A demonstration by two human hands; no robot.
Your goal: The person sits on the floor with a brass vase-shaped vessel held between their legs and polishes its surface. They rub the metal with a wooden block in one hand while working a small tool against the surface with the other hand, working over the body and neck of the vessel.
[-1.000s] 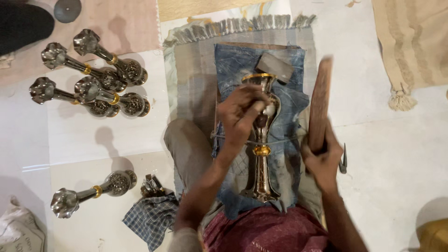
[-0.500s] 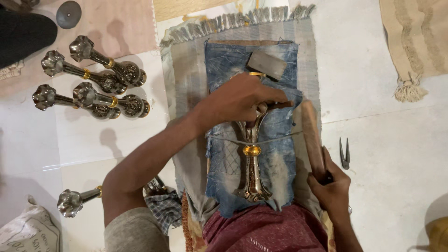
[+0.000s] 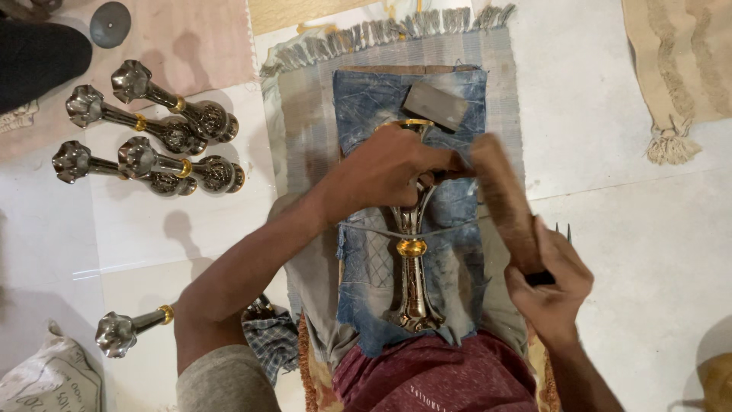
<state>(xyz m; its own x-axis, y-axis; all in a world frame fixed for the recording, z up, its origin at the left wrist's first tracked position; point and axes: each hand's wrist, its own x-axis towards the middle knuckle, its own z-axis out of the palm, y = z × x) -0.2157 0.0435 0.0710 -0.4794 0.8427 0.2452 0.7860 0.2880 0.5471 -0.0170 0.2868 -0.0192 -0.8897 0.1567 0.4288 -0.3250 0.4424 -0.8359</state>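
A silver metal vase with a gold band [image 3: 412,267] lies lengthwise on a blue denim cloth [image 3: 457,214] spread over a grey fringed mat [image 3: 305,122]. My left hand [image 3: 389,172] presses down on the vase's upper part, fingers curled around a small tool I cannot make out. My right hand [image 3: 549,286] grips the lower end of a brown wooden stick [image 3: 503,198], which slants up toward my left hand and is blurred. A grey rectangular block [image 3: 436,105] rests on the denim just beyond the vase.
Several finished silver vases [image 3: 152,130] lie in a group on the white floor at left, one more [image 3: 130,328] near my left elbow beside a checked rag [image 3: 271,339]. A dark metal tool [image 3: 564,229] lies right of the stick. A beige fringed rug [image 3: 679,76] is at upper right.
The wooden stick was upright a second ago, dropped beside the vase, and now slants toward my left hand. My left hand stays on the vase's upper part.
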